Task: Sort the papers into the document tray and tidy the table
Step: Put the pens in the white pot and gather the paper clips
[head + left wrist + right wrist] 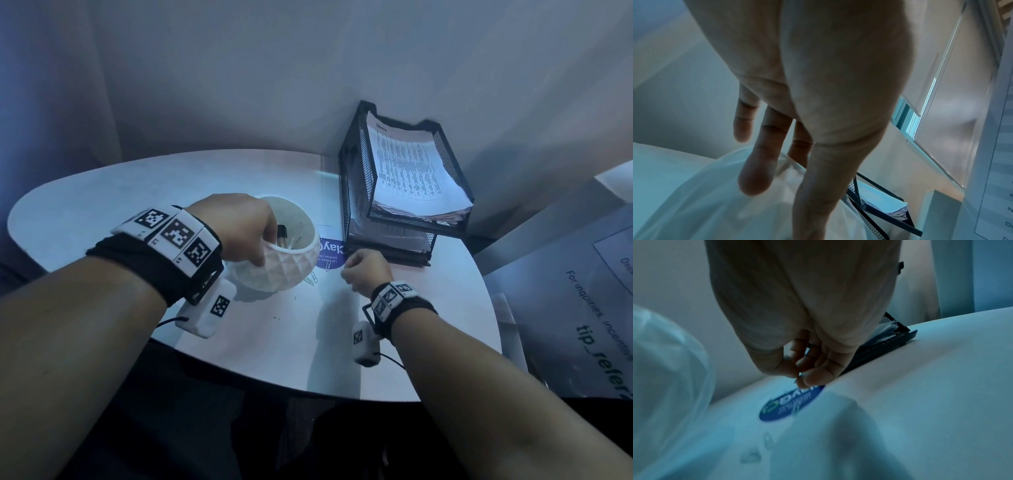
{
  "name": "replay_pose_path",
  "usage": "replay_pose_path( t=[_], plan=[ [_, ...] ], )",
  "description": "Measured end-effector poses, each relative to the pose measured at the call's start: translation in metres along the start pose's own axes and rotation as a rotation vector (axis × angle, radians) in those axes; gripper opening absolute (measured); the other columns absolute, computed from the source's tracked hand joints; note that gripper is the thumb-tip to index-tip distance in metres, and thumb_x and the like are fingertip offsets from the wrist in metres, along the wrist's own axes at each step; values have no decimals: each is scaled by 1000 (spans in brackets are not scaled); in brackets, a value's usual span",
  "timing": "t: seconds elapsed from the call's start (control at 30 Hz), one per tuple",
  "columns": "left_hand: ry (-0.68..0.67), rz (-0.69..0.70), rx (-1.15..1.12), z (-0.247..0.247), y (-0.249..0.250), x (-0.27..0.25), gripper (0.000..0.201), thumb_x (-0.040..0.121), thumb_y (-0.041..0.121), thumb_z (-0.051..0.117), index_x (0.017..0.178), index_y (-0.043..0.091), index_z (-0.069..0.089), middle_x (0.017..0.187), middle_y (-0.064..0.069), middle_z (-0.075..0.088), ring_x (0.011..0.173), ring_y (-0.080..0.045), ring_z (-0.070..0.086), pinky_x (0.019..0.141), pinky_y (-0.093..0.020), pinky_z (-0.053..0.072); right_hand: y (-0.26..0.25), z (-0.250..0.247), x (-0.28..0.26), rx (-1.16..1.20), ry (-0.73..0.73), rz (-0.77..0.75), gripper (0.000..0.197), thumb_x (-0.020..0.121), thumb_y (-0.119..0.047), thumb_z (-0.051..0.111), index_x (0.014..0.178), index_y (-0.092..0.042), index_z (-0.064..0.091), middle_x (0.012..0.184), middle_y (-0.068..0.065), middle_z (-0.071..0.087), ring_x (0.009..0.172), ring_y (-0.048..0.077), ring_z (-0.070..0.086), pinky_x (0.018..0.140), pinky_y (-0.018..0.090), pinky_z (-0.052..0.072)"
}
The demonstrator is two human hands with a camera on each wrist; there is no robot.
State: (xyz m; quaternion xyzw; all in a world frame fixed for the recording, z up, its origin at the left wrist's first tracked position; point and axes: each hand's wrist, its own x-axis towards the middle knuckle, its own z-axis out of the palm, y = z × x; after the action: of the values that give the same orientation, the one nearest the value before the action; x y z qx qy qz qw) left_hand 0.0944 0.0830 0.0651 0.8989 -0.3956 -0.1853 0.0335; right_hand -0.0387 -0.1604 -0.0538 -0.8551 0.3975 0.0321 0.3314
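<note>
A black mesh two-tier document tray (pixel 364 161) stands at the table's back right corner, with printed papers (pixel 409 161) stacked in its top tier and more below. My left hand (pixel 239 229) grips the rim of a white faceted bowl (pixel 281 274), thumb outside and fingers inside. A dark pen-like object (pixel 282 233) stands in the bowl. My right hand (pixel 368 274) is just in front of the tray's lower tier with its fingers curled. In the right wrist view that hand (pixel 807 369) pinches small metal paper clips above a round blue sticker (pixel 789 404).
Loose paper clips (pixel 311 278) lie on the white oval table (pixel 102 205) between the bowl and the blue sticker (pixel 334 251). Walls close in behind the table. A large printed sheet (pixel 582 308) lies beyond the table's right edge.
</note>
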Motion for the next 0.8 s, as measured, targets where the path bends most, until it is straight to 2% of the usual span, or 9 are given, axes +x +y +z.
replay_pose_path(
  t=[0.17,0.23,0.3,0.4,0.53,0.6,0.67,0.73,0.8],
  plan=[
    [0,2,4,-1,1,-1,33,78,41,84,109,41,74,84,15,54,89,-17,60,67,-30,43,-52,-37,-5,303,6,-88,15,85,9,67,85,-6,65,85,18,69,62,17,64,68,39,62],
    [2,-4,-2,0,0,-1,33,77,40,85,109,41,74,87,14,56,90,-17,60,68,-30,44,-80,-47,-12,406,-35,-188,15,87,12,66,87,-3,64,83,17,66,54,11,63,56,30,58],
    [3,-7,-7,0,0,-1,35,76,41,85,109,41,74,89,13,58,91,-17,61,69,-30,45,-104,-50,-19,414,-135,-280,14,88,12,67,87,-2,65,78,12,67,58,12,66,55,25,55],
    [5,-2,-12,-1,1,-1,36,76,42,85,111,41,74,89,13,59,90,-16,61,68,-30,45,-128,-45,-33,343,-260,-366,9,87,6,73,88,-2,73,75,9,74,69,18,75,56,27,57],
    [6,-7,-13,-4,-1,-3,34,78,41,85,110,40,74,89,12,59,91,-17,62,69,-30,45,-126,-27,-34,349,-73,-404,10,90,2,69,96,-1,77,87,15,78,63,17,72,52,30,58],
    [16,-15,-14,-4,-5,-4,33,77,40,85,108,40,74,87,13,57,92,-18,62,71,-30,45,-112,-17,-22,368,100,-361,14,87,-1,65,91,-7,77,86,13,77,64,20,70,59,38,61],
    [26,-25,-18,-5,-8,-4,32,77,39,85,106,41,74,84,16,55,91,-18,62,70,-30,45,-94,-7,-8,287,216,-286,15,84,-9,64,85,-19,76,82,1,76,75,22,73,75,45,64],
    [34,-33,-22,-6,-11,-5,30,77,38,85,105,41,74,83,16,55,90,-18,62,68,-30,44,-77,2,0,163,195,-216,15,86,-11,65,87,-19,78,85,-2,77,83,21,74,84,44,63],
    [39,-37,-25,-8,-13,-5,31,77,38,84,107,40,74,83,16,55,91,-18,62,67,-30,43,-63,12,3,21,100,-175,16,86,-9,65,90,-14,80,89,3,79,87,24,74,87,43,62]
  ],
)
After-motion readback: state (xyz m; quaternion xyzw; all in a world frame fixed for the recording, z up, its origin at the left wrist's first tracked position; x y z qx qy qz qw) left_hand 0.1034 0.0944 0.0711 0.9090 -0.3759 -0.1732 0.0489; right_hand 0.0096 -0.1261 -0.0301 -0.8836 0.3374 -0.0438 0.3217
